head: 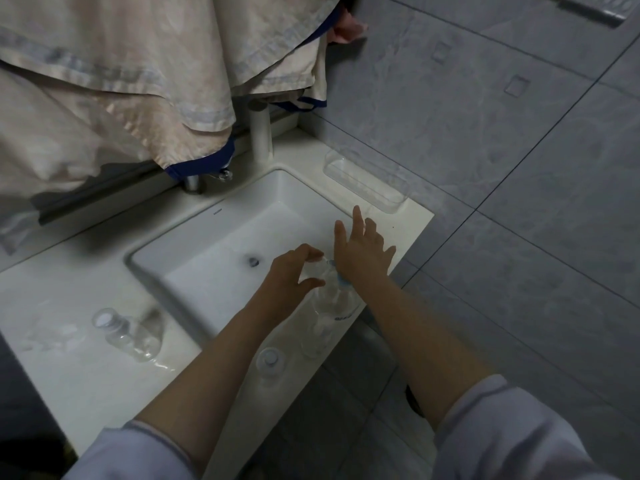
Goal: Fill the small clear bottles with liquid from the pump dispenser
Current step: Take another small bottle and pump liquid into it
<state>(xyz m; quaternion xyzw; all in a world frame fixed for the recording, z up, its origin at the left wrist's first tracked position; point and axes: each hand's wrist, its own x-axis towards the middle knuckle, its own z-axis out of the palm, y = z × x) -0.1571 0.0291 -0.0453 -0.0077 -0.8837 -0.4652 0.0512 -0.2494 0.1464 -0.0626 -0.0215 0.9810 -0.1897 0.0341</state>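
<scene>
Sleeves (145,452) nearest | capped bottle (128,332) lies near counter's (69,375) front edge; left hand (294,271) pinches small bottle (317,271) under spout; right hand (363,251) spread, palm pressing pump dispenser (334,299) at sink's (294,199) right rim | press slowly, mouth under nozzle

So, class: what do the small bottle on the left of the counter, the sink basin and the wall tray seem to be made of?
Small bottle: likely clear plastic, glossy; the counter shows through it.
Sink basin: looks like white glazed ceramic, smooth with a soft sheen.
Wall tray: clear acrylic or plastic, possibly glass; the grey tile shows through it.
</scene>
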